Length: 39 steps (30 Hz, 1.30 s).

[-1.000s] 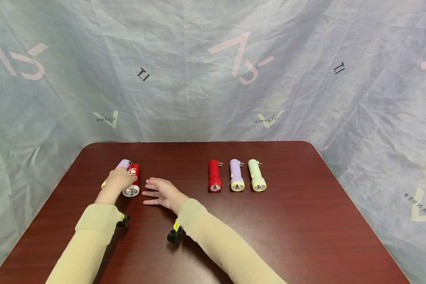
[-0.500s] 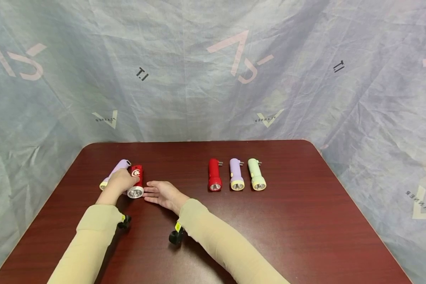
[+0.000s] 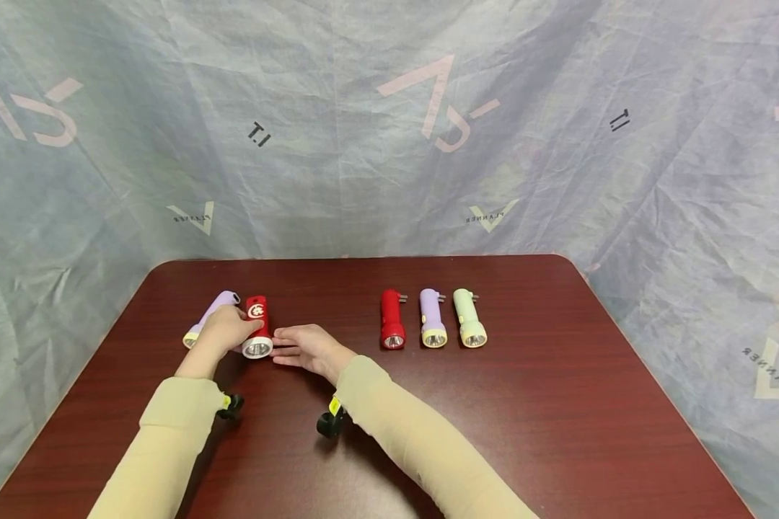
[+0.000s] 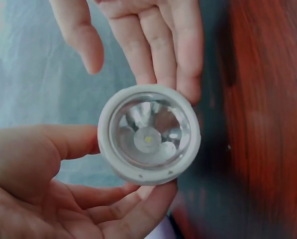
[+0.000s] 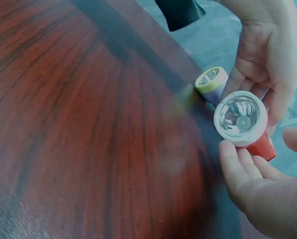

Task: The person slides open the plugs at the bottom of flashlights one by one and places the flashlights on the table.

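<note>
White-rimmed red flashlight (image 3: 260, 334) shifted right, between hands (image 3: 223, 331) (image 3: 308, 349)

The dark-red table (image 3: 545, 404) carries a red flashlight (image 3: 392, 317), lilac flashlight (image 3: 431, 311) and pale-green flashlight (image 3: 468, 313) — plus another lilac one (image 3: 218, 303), well left

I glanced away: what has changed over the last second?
The left hand has moved the white-rimmed red flashlight rightward, away from the unmoved left purple flashlight and close to the right hand, which shifted slightly rightward. The left hand's grip and the row of three flashlights are unchanged.
</note>
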Motion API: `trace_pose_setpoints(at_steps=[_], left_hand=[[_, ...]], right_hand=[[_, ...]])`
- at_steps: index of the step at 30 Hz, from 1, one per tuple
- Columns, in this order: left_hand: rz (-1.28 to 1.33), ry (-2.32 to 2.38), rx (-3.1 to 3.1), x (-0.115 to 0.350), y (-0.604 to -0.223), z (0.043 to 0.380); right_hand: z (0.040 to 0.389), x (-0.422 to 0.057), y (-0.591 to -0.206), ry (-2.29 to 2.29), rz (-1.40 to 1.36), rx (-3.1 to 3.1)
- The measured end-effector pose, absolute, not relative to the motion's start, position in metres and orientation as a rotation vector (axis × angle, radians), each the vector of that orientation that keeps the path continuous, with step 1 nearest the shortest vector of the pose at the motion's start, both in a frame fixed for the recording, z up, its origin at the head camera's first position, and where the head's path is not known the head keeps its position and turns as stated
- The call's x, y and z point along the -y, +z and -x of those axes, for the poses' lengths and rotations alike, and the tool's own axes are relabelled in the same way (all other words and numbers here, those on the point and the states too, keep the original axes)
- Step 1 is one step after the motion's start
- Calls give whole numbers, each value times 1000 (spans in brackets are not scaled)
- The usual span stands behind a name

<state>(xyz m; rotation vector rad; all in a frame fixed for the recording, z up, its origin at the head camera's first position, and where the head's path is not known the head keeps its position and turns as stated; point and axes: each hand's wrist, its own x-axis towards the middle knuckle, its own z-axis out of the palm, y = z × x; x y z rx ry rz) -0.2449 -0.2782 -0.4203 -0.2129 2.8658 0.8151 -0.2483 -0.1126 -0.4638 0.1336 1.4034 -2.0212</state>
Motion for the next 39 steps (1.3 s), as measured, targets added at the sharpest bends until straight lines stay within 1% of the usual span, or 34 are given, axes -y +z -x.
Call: trace_pose_setpoints(at_steps=[7, 13, 19, 31, 39], left_hand=[[234, 1021, -2790, 271, -418, 244], [181, 1077, -2799, 262, -408, 239], [165, 1252, -2692, 250, -399, 234], [165, 1243, -2730, 229, -395, 232], [169, 1252, -2781, 221, -402, 231]], right_hand=[[253, 103, -457, -1959, -90, -1489], [256, 94, -450, -1917, -46, -1533], [257, 85, -444, -1898, -13, -1575], [257, 68, -438, -1868, 74, -1586], [252, 57, -433, -1879, 93, -1596]])
